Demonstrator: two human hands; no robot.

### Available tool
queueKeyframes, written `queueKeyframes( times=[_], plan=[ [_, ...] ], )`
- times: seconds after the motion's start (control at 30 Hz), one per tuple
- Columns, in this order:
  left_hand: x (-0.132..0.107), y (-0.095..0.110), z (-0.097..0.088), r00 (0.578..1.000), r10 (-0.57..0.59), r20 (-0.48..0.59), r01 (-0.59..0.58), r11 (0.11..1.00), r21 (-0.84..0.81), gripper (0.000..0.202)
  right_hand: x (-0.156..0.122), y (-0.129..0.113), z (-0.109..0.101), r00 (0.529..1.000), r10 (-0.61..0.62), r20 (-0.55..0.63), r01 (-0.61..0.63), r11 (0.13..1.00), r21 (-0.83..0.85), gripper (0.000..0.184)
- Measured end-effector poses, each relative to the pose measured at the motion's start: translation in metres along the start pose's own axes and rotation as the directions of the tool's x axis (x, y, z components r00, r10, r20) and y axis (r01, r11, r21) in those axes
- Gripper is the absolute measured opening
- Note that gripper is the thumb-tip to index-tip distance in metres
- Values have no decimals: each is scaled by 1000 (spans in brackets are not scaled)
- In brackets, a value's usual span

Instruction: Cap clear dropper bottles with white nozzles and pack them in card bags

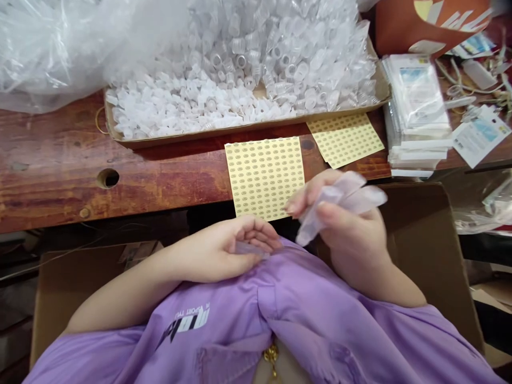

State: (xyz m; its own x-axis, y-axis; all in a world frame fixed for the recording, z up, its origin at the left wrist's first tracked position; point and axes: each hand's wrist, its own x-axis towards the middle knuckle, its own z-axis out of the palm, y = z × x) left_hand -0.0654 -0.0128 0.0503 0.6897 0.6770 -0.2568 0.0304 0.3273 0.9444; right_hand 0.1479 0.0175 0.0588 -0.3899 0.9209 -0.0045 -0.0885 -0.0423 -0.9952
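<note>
My right hand (pixel 344 224) is closed round a few small translucent plastic caps (pixel 340 205), held just in front of my purple shirt. Its fingertips reach the near edge of a yellow sticker sheet (pixel 264 173) that hangs over the table's front edge. My left hand (pixel 228 250) rests against my shirt with its fingers curled round another clear plastic cap (pixel 248 248). A shallow cardboard tray (pixel 120 136) heaped with the same clear caps (pixel 240 90) lies further back on the wooden table.
A second yellow sticker sheet (pixel 346 138) lies right of the first. Stacked white packets (pixel 416 117) sit at the right, crumpled clear plastic (pixel 52 48) at the far left. Open cardboard boxes (pixel 432 240) stand below the table on both sides of me.
</note>
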Motion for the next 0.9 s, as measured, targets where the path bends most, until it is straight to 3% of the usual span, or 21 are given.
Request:
queueKeyframes(
  times=[0.1, 0.17, 0.23, 0.3, 0.33, 0.37, 0.43, 0.5, 0.53, 0.6, 0.67, 0.77, 0.9],
  plan=[
    [-15, -1, -4, 973, 165, -162, -173, 984, -32, 31, -3, -4, -13, 994, 56, -98, -59, 998, -25, 26],
    [-21, -1, -2, 895, 314, -316, -336, 942, -16, 34, -3, -4, -11, 988, 115, -103, -119, 992, -38, 29],
    [-20, -3, 3, 789, 433, -436, -436, 895, 100, 37, -1, 1, -1, 983, 180, -28, -179, 983, 34, 30],
    [-15, -7, 10, 717, 522, -462, -465, 852, 242, 41, 2, 7, 13, 973, 225, 58, -231, 967, 109, 30],
    [-11, -8, 13, 707, 553, -441, -468, 833, 294, 42, 4, 9, 18, 977, 202, 71, -209, 973, 101, 28],
    [-8, -8, 15, 715, 563, -414, -463, 826, 323, 44, 5, 11, 22, 989, 135, 52, -138, 990, 40, 25],
    [-5, -7, 18, 771, 521, -366, -429, 850, 306, 48, 5, 11, 24, 990, -143, -18, 135, 965, -224, 18],
    [-5, -3, 17, 847, 423, -321, -359, 902, 241, 49, 5, 9, 19, 908, -418, 24, 377, 791, -481, 18],
    [-6, -1, 16, 871, 384, -305, -329, 919, 217, 46, 4, 8, 16, 874, -479, 86, 446, 717, -536, 20],
    [-8, 2, 13, 883, 369, -291, -306, 921, 241, 36, 4, 7, 12, 853, -477, 212, 510, 677, -531, 22],
    [-8, 2, 12, 857, 422, -297, -300, 876, 379, 28, 5, 7, 11, 875, -403, 269, 484, 715, -504, 20],
    [-6, -3, 13, 826, 489, -278, -271, 780, 564, 25, 6, 8, 16, 912, -332, 239, 409, 771, -489, 20],
    [-2, -13, 18, 814, 522, -254, -280, 736, 616, 23, 4, 13, 24, 931, -281, 232, 353, 852, -387, 21]
  ],
)
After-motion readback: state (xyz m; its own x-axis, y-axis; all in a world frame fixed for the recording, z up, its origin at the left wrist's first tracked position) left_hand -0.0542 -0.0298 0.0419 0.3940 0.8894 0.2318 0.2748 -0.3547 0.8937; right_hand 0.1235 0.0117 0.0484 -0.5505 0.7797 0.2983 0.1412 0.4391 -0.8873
